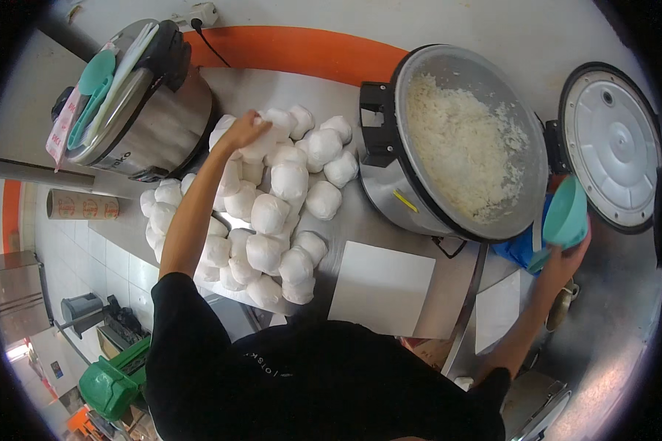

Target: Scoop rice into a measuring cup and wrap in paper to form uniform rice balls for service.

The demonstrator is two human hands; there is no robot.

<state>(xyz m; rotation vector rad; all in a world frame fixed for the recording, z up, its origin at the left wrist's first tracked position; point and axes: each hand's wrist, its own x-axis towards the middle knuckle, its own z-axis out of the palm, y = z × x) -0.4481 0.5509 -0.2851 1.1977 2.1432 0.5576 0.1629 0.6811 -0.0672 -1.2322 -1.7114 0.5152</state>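
My left hand point(247, 131) reaches over the far side of a pile of white paper-wrapped bundles point(289, 179). Its fingers touch one bundle point(258, 148); whether they grip it I cannot tell. Over at the right, my right hand point(569, 258) holds a turquoise plastic bowl point(567, 212), tilted, its fingers around the lower end. Another turquoise piece point(539, 260) shows just below the bowl, partly covered. Between my hands stands a large steel rice cooker point(408, 201) with cooked white rice point(458, 149) inside. Its round lid point(612, 143) is swung back on the right.
A second, closed rice cooker point(160, 124) stands at the left, with turquoise scoops point(95, 77) on top. White paper sheets point(383, 286) lie on the steel counter point(358, 234) in front of me. A printed paper roll point(83, 204) is at the left edge. Blue material point(516, 248) sits beside the open cooker.
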